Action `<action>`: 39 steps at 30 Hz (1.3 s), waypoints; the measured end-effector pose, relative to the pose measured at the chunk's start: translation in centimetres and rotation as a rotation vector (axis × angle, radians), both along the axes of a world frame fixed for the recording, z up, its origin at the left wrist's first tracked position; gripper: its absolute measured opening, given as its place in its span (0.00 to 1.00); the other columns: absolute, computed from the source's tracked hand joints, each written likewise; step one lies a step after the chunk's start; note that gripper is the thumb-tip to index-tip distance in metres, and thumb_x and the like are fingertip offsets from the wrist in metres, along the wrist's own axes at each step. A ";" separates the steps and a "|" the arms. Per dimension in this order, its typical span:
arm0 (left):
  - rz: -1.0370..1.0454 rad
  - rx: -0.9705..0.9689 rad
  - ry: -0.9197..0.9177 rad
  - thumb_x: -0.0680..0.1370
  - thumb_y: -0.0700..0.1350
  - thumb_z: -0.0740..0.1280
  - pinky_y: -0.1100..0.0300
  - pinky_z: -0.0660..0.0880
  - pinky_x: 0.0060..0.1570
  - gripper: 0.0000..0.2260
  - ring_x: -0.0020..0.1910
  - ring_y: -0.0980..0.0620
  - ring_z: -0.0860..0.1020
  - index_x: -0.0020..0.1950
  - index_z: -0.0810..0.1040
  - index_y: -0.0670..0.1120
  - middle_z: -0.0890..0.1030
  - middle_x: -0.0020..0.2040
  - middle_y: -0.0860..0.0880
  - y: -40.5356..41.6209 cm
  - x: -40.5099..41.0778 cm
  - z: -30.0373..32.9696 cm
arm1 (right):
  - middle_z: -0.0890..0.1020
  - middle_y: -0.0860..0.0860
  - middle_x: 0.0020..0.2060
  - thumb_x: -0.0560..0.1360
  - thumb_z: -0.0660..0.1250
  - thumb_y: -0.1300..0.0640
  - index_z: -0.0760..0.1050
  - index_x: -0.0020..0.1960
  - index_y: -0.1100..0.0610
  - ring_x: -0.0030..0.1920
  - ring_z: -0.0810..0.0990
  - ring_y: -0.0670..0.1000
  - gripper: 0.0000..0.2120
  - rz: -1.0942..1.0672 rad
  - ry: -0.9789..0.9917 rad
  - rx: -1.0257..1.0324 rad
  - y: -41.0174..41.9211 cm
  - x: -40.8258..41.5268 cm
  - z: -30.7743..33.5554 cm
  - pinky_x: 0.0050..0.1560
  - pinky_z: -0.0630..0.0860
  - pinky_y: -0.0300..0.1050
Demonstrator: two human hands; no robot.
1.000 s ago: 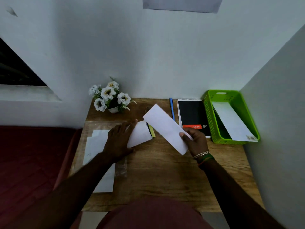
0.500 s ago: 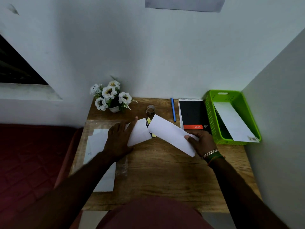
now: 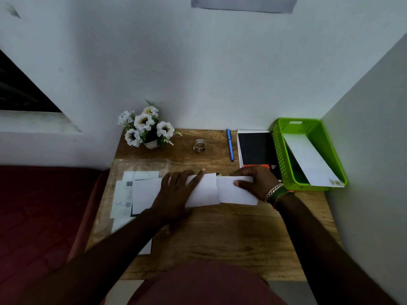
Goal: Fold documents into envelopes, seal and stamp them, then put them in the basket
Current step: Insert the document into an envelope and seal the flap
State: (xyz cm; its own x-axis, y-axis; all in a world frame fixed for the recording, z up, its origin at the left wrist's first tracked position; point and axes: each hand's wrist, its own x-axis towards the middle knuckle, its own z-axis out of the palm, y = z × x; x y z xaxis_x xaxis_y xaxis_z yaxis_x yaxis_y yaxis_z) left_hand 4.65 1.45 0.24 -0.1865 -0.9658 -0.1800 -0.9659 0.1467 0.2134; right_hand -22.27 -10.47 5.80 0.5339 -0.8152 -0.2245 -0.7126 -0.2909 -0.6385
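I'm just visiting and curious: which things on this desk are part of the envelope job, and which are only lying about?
Part of the job:
- folded paper under the left hand
- envelope held by the right hand
- pile of papers
- tape roll, probably for sealing
- green basket, one envelope already inside

Just lying about:
- flower pot
- blue pen
- black notepad

A wooden table (image 3: 220, 236) is carrying papers (image 3: 132, 194), a flowerpot (image 3: 152, 144) and a tape roll (image 3: 199, 145). A pen (image 3: 230, 144), notepad (image 3: 256, 148) and green basket (image 3: 278, 155) are lying along its far right
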 end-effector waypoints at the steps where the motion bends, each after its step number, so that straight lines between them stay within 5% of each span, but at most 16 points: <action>1: -0.011 0.003 0.005 0.67 0.68 0.72 0.38 0.51 0.76 0.56 0.76 0.41 0.55 0.80 0.35 0.59 0.53 0.79 0.45 0.0 -0.4 0.0 | 0.84 0.48 0.55 0.72 0.76 0.54 0.84 0.57 0.52 0.56 0.80 0.48 0.14 -0.021 -0.025 0.003 0.4 0.8 -0.1 0.59 0.74 0.42; 8: 0.033 0.038 0.052 0.67 0.71 0.68 0.38 0.51 0.76 0.55 0.76 0.41 0.54 0.79 0.33 0.60 0.50 0.80 0.47 -0.7 -1.4 0.3 | 0.80 0.42 0.43 0.69 0.78 0.51 0.77 0.54 0.50 0.44 0.79 0.42 0.16 -0.309 -0.221 -0.036 2.9 3.7 -1.8 0.41 0.72 0.33; 12: 0.063 0.017 0.028 0.65 0.68 0.68 0.37 0.55 0.74 0.55 0.75 0.40 0.57 0.80 0.34 0.58 0.53 0.79 0.46 -1.0 -0.8 0.5 | 0.82 0.48 0.42 0.71 0.76 0.55 0.78 0.51 0.55 0.43 0.80 0.44 0.11 -0.619 -0.322 -0.058 3.9 3.7 -2.7 0.41 0.76 0.35; 15: 0.052 0.029 0.011 0.66 0.67 0.70 0.39 0.56 0.72 0.56 0.74 0.41 0.56 0.80 0.33 0.59 0.52 0.79 0.47 -1.2 -1.5 0.7 | 0.83 0.47 0.40 0.73 0.74 0.58 0.79 0.47 0.51 0.42 0.80 0.43 0.06 -0.588 -0.324 -0.065 4.9 4.2 -3.1 0.45 0.78 0.41; 19: 0.041 0.058 0.011 0.67 0.67 0.72 0.40 0.58 0.69 0.58 0.73 0.42 0.55 0.79 0.32 0.58 0.50 0.79 0.48 -1.4 -2.8 0.7 | 0.83 0.44 0.47 0.77 0.67 0.62 0.84 0.53 0.54 0.47 0.79 0.45 0.09 -0.435 -0.298 -0.030 5.5 4.9 -3.4 0.47 0.74 0.34; 22: 0.038 0.055 0.000 0.67 0.66 0.72 0.40 0.59 0.68 0.58 0.73 0.42 0.56 0.79 0.31 0.58 0.50 0.78 0.48 -1.5 -3.1 0.6 | 0.83 0.44 0.49 0.76 0.63 0.62 0.85 0.50 0.53 0.53 0.79 0.50 0.13 -0.434 -0.301 0.024 5.7 4.7 -4.0 0.56 0.77 0.47; 27: 0.082 0.065 0.065 0.66 0.70 0.72 0.37 0.56 0.69 0.59 0.74 0.42 0.55 0.79 0.31 0.60 0.49 0.79 0.48 -1.7 -2.8 0.8 | 0.80 0.51 0.52 0.77 0.68 0.56 0.82 0.54 0.53 0.55 0.78 0.52 0.07 -0.799 -0.425 0.132 5.1 3.5 -3.4 0.54 0.74 0.46; 31: 0.087 0.068 0.064 0.66 0.71 0.70 0.37 0.57 0.69 0.58 0.74 0.41 0.55 0.79 0.31 0.61 0.48 0.79 0.48 -1.9 -3.0 0.8 | 0.84 0.53 0.49 0.70 0.77 0.57 0.80 0.52 0.53 0.51 0.83 0.55 0.12 -0.790 -0.509 0.424 5.1 3.6 -3.6 0.51 0.82 0.55; 39: 0.096 0.037 0.090 0.67 0.72 0.68 0.40 0.57 0.69 0.56 0.74 0.42 0.54 0.79 0.31 0.60 0.48 0.79 0.49 -1.7 -3.7 1.4 | 0.83 0.47 0.39 0.68 0.78 0.62 0.80 0.41 0.55 0.40 0.81 0.42 0.07 -0.693 -0.490 0.080 6.5 4.5 -3.2 0.42 0.76 0.35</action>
State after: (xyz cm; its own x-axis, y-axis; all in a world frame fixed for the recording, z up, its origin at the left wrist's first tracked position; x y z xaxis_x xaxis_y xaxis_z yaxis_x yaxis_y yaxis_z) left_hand 0.98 -0.23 1.63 -0.1104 -0.9730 -0.2029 -0.9517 0.0447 0.3039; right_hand -17.72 -3.94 2.65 -0.0279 -0.9853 -0.1687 -0.3510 0.1677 -0.9212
